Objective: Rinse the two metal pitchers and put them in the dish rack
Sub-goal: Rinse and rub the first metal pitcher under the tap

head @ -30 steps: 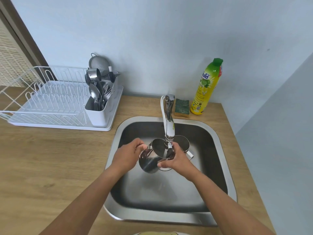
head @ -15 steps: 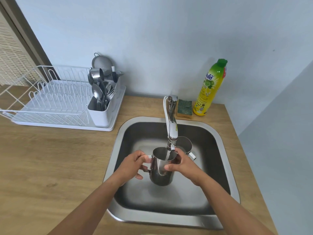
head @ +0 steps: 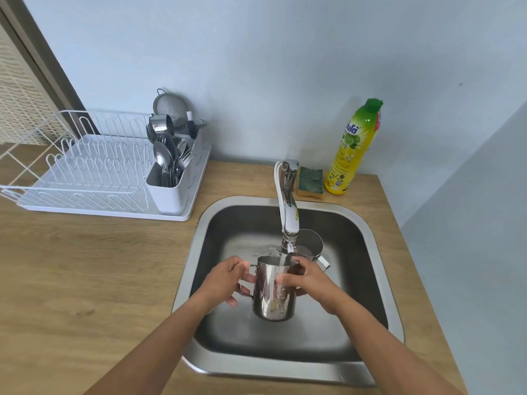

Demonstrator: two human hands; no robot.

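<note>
Two pitchers: one held upright under the tap [head: 288, 206], the other standing in the sink [head: 370, 240] just behind it; neither in the dish rack [head: 85, 178] yet.
Held pitcher [head: 273, 292]: above the basin floor, mouth up, water running into it near the far rim.
Left hand [head: 225, 283]: fingers closed around the handle on the pitcher's left side.
Right hand [head: 310, 283]: fingers wrapped on the body, thumb across the front wall.
Second pitcher [head: 309, 246]: partly hidden by the spout; its handle points right.
Risk, slip: wet polished steel under the right fingers; as it fills it likely gets heavier, and it could drop and knock the second pitcher.
Risk, overflow: left upright under the stream, it may spill over the rim onto the hands.
Risk, carry: rack sits well apart to the left; undrained water would drip on the tabletop [head: 85, 280].
Look: mirror-bright steel, straight-sided, thin wire-like handle, reflections on the front.
</note>
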